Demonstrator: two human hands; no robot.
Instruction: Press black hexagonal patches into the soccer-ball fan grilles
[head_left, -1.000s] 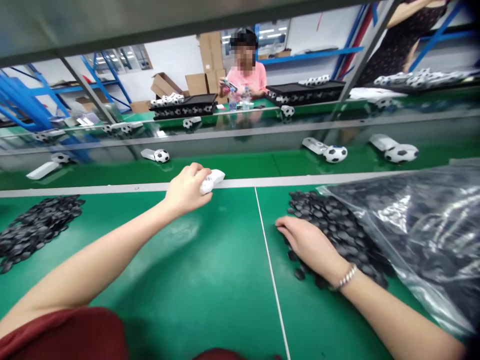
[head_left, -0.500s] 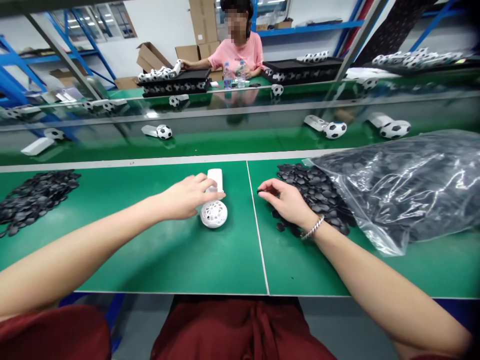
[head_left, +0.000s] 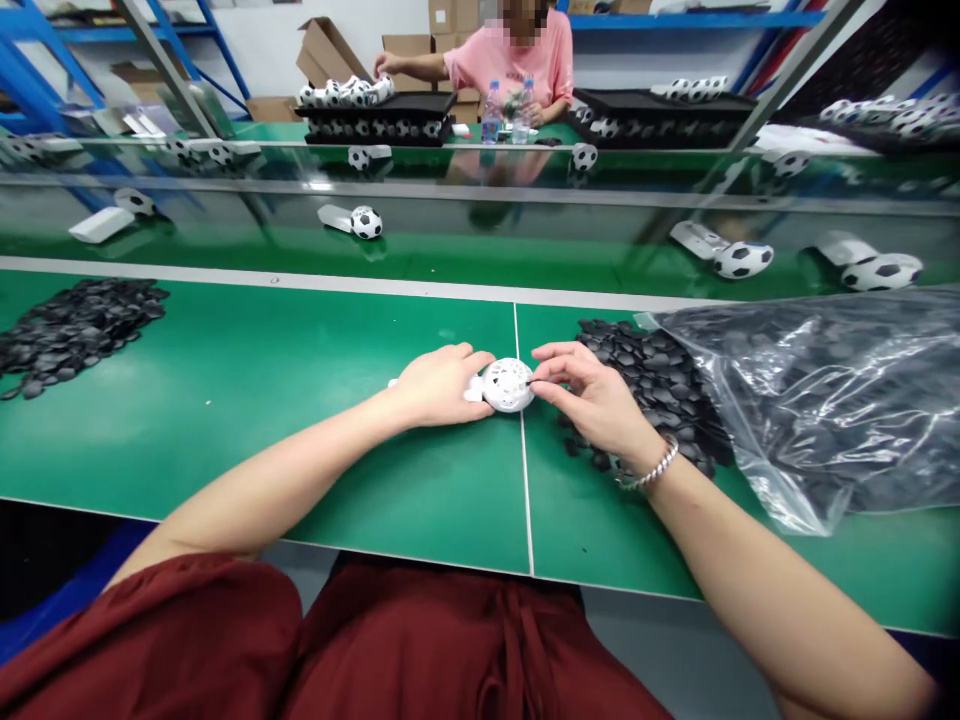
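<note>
A white plastic piece with a round, openwork football-shaped head [head_left: 507, 386] lies on the green table, its handle pointing left. My left hand [head_left: 444, 385] is closed over that handle and hides most of it. At the right side of the round head, my right hand [head_left: 581, 392] pinches a small black piece [head_left: 531, 382] between thumb and fingertips, close against the openings. Just beyond my right hand spreads a pile of small black pieces [head_left: 660, 385].
A clear plastic bag [head_left: 847, 400] of black pieces lies at the right. Another black pile [head_left: 75, 325] sits far left. Beyond the pale strip, football-patterned pieces [head_left: 366, 222] rest on a green surface. Across from me, a person in a pink shirt [head_left: 517, 65] reaches toward stacked black trays [head_left: 375, 128].
My left hand has gripped the white piece and turned it, so its round head now faces right. My right hand has brought the black piece to that head. The view has shifted.
</note>
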